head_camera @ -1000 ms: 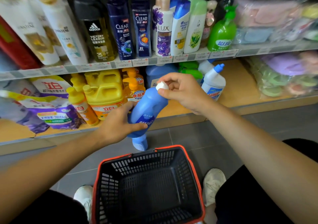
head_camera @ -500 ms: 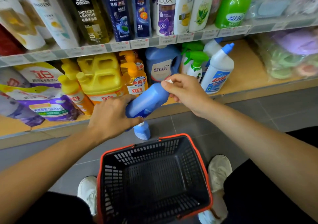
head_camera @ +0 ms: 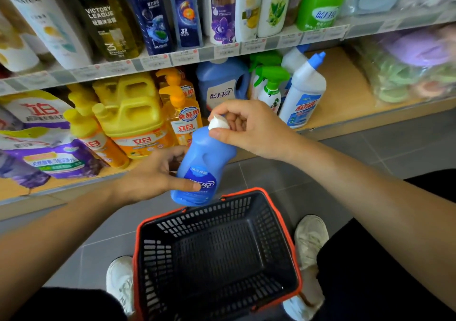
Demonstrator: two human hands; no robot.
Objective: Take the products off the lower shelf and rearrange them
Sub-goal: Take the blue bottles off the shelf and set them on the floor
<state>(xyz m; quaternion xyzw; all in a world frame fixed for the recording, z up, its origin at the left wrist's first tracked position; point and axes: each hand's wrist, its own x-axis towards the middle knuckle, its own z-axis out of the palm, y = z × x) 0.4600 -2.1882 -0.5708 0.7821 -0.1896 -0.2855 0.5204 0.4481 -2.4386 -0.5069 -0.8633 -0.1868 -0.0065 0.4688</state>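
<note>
Above basket (head_camera: 276,246): blue bottle (head_camera: 204,152) in left hand (head_camera: 150,177); cap (head_camera: 218,123) seemingly in right hand (head_camera: 254,133)

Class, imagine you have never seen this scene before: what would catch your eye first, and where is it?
The tilted blue bottle at the centre stands out first: the left hand grips its lower body and the right hand pinches its white cap. Just below it in the picture is a black basket with a red rim, on the floor between two white shoes. Behind on the left, yellow jugs crowd the lower shelf.
</note>
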